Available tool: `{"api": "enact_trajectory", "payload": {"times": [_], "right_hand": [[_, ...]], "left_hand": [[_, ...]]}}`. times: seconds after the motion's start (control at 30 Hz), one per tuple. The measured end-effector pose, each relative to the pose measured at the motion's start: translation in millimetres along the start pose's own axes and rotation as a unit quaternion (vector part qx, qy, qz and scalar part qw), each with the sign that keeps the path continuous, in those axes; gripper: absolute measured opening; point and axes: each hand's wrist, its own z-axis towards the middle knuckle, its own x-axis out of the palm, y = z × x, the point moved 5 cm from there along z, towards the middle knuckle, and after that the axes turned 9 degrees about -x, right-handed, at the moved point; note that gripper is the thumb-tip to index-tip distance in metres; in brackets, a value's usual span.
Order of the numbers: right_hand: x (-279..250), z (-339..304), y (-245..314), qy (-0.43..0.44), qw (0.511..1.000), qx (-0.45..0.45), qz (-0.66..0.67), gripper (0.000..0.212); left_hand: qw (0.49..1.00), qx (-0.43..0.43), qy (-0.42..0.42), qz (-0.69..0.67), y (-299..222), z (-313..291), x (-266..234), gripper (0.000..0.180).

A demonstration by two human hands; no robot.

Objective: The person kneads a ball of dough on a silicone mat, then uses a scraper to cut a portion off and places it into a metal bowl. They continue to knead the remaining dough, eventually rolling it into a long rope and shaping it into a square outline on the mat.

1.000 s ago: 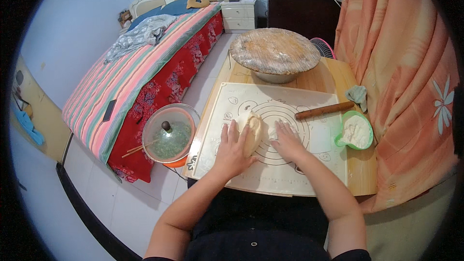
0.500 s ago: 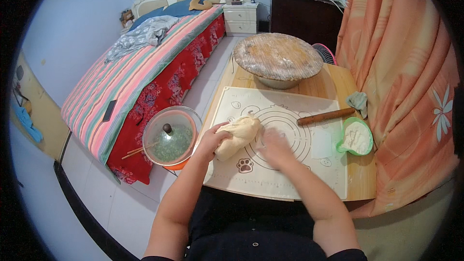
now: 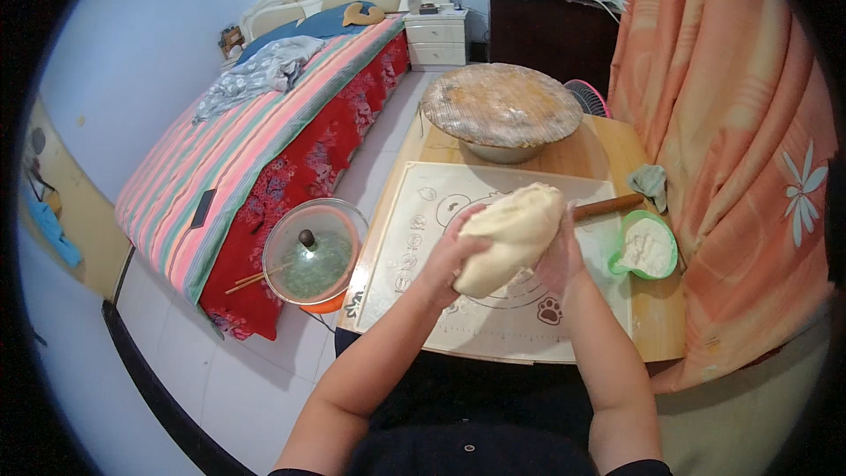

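Observation:
A large pale lump of dough [image 3: 511, 238] is held up off the printed white mat [image 3: 397, 300], between my two hands. My left hand [image 3: 451, 256] grips its left end, with the fingers against its side. Along its right side lies my right hand [image 3: 560, 256], partly hidden behind the dough. A brown rolling pin [image 3: 608, 207] rests on the mat's right part, its left end hidden by the dough and my right hand. Beside it, a green bowl [image 3: 668, 266] holds white flour [image 3: 646, 245].
At the table's far end stands a large basin under a round, flour-dusted woven lid [image 3: 502, 104]. A crumpled grey cloth [image 3: 649, 183] lies near the orange curtain [image 3: 731, 167]. Left of the table, a glass-lidded pot [image 3: 313, 256] has chopsticks [image 3: 256, 279] by it, next to a striped bed [image 3: 238, 141].
The dough has come up off the mat and moved right. My right hand, apart from it before, now holds its right side. The mat has shifted or turned under the dough.

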Motion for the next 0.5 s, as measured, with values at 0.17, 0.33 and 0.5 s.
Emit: {"api": "enact_trajectory", "payload": {"times": [0.17,0.33,0.5], "right_hand": [[14,19,3,-0.023,0.992,0.017,-0.125,0.058],[17,20,-7,0.091,0.951,0.012,-0.296,0.055],[70,-35,-9,0.268,0.510,-0.179,-0.798,0.080]], "left_hand": [[0.988,0.018,0.032,0.150,26,-1,0,0.079],[0.997,-0.038,0.028,0.060,2,-2,-24,0.054],[0.937,0.067,-0.016,0.341,-7,-17,-16,0.057]]}}
